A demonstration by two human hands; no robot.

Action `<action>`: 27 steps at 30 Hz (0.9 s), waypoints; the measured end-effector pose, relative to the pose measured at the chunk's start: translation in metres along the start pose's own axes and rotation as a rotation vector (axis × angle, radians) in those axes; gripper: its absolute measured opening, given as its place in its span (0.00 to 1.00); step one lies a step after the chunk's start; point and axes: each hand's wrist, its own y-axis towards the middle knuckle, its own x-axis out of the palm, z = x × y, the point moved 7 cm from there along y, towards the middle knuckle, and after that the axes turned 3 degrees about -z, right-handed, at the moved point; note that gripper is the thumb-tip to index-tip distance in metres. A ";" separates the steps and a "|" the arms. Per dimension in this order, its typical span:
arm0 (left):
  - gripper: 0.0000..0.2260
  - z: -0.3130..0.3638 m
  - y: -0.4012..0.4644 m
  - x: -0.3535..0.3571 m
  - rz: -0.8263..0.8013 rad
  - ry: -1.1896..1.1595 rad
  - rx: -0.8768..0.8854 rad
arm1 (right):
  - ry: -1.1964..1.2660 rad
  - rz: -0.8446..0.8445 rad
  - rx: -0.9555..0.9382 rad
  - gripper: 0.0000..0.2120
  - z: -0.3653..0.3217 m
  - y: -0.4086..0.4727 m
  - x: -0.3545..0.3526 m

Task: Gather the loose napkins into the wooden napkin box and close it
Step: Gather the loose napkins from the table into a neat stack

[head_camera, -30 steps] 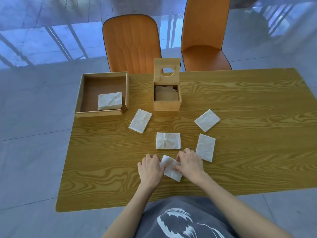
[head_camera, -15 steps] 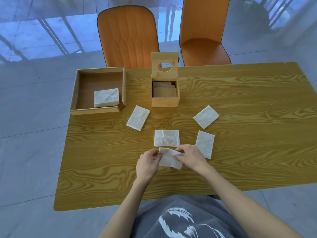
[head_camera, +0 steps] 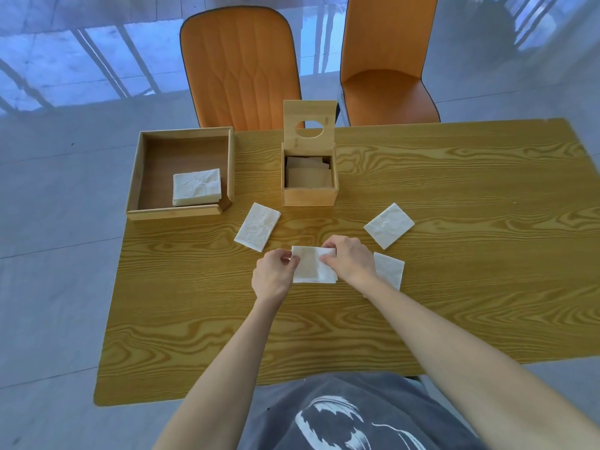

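Note:
The wooden napkin box (head_camera: 309, 196) stands open at the table's middle back, its lid (head_camera: 309, 127) with a round hole tilted upright; napkins lie inside. Both hands hold one white napkin (head_camera: 312, 265) just above the table: my left hand (head_camera: 274, 278) pinches its left edge, my right hand (head_camera: 351, 258) its upper right corner. It covers another napkin underneath, mostly hidden. Loose napkins lie at the left (head_camera: 257, 226), at the right (head_camera: 389, 225) and beside my right wrist (head_camera: 389, 270).
A shallow wooden tray (head_camera: 181, 212) at the back left holds a stack of white napkins (head_camera: 196, 186). Two orange chairs (head_camera: 242, 66) stand behind the wooden table (head_camera: 454, 254). Grey floor surrounds the table.
Both hands have lifted the near napkin off the table and carried it away from me, over the middle napkin. The camera view has shifted slightly.

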 end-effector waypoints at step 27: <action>0.16 -0.008 -0.013 0.021 -0.190 -0.220 0.062 | 0.791 -0.268 0.100 0.07 0.046 -0.037 0.024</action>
